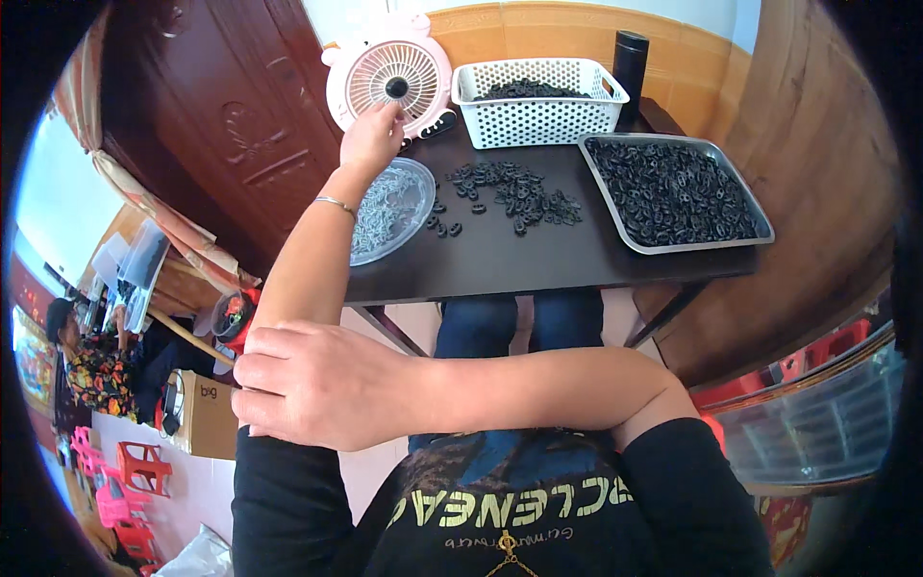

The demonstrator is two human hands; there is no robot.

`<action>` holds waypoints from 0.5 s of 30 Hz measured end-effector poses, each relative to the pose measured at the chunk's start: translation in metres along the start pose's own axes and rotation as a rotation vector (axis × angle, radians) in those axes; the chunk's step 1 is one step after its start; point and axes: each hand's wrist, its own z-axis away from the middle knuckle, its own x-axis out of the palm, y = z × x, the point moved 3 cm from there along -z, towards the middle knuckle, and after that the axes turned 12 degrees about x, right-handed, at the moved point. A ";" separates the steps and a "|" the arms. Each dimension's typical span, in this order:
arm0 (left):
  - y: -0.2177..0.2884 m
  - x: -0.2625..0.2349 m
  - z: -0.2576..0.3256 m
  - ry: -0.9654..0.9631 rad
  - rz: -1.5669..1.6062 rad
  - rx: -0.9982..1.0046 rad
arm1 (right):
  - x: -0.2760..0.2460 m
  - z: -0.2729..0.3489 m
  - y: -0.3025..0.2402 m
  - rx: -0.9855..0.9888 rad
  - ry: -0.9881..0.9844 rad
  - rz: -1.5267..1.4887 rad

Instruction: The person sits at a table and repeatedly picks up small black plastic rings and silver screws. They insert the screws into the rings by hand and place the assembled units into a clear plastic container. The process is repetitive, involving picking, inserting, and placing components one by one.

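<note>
— From where is the scene being viewed?

— It is being viewed from the head, looking down over the chest and forearms toward a dark table (538,260).

— How near is everything being shown?

— The right hand (322,385) is being caught close, folded onto the left arm; the left hand (370,135) is being seen farther off, a pink fan (389,82) just beyond its fingertips. Only one view is being given.

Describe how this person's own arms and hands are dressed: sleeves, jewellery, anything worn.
Both forearms are bare, with no gloves on either hand. The left hand has a thin silver bangle at its wrist. The right hand shows no ring, watch or band. Short black sleeves cover the upper arms, part of a black top with yellow lettering on the chest.
</note>
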 end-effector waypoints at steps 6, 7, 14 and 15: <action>-0.019 0.003 0.020 0.061 0.052 -0.235 | -0.001 0.014 0.006 0.020 0.023 -0.020; -0.022 0.002 0.020 0.067 0.039 -0.250 | -0.001 0.014 0.006 -0.010 0.041 -0.013; -0.019 -0.018 0.030 0.178 0.050 -0.299 | -0.006 0.029 0.005 -0.060 0.024 0.019; -0.015 -0.021 0.034 0.207 0.096 -0.306 | -0.014 0.046 0.012 -0.054 -0.026 0.087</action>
